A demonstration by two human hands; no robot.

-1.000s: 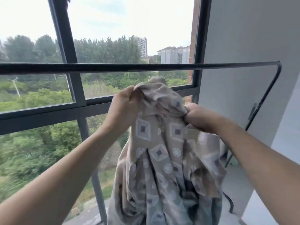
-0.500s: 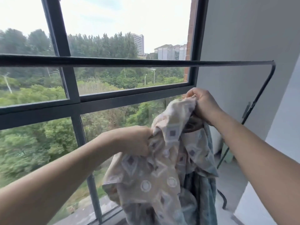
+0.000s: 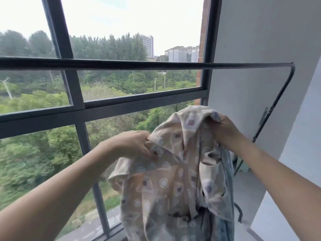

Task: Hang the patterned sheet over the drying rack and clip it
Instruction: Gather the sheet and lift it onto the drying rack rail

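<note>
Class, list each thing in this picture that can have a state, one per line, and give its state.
patterned sheet: bunched, held up below the bar, not yet hung
drying rack bar: bare, nothing on it
left hand: grips the sheet's edge
right hand: grips a higher fold of the sheet
window: shut as far as shown

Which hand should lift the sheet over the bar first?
Probably the right hand. Its grip holds the patterned sheet at its highest fold, nearer the rack bar. The left hand holds the cloth lower down, farther below the bar.
</note>
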